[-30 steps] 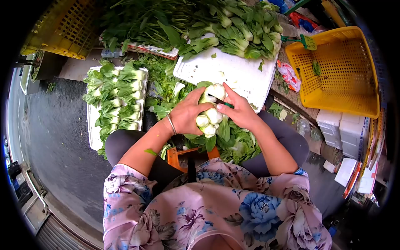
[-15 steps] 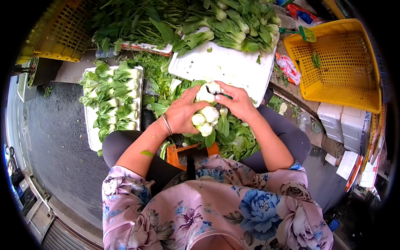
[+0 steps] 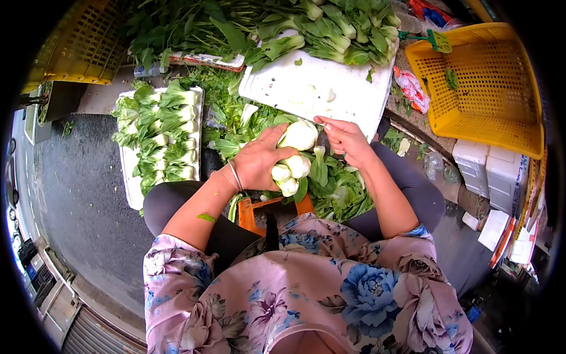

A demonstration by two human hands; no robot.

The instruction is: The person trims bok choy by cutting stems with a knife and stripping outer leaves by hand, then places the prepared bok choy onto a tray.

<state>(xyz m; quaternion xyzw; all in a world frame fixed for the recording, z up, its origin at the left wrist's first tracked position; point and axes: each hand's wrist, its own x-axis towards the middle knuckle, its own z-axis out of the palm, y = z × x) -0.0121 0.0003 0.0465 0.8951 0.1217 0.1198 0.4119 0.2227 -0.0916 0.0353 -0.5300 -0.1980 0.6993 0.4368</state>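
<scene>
My left hand (image 3: pixel 260 158) is wrapped round several heads of bok choy (image 3: pixel 300 135), their pale cut bases turned up toward me. To the right, and apart from the bok choy, my right hand (image 3: pixel 345 140) is curled closed with its index finger stretched left. A small dark-bladed knife with a green handle showed in that hand a moment earlier; now the fingers mostly hide it. Below the hands lie loose leaves and a small bok choy (image 3: pixel 319 168). Just beyond is a white foam tray (image 3: pixel 295 88) with small pale scraps on it.
A white tray of bok choy in rows (image 3: pixel 168 138) stands at left. More bok choy (image 3: pixel 330 35) is heaped at the far end of the foam tray. A yellow crate (image 3: pixel 477 100) stands at right above white foam boxes (image 3: pixel 492 174). An orange stool (image 3: pixel 250 218) is between my knees.
My right hand has drawn back to the right, away from the bok choy base where the knife was. A pale scrap now lies on the foam tray. My left hand keeps its grip.
</scene>
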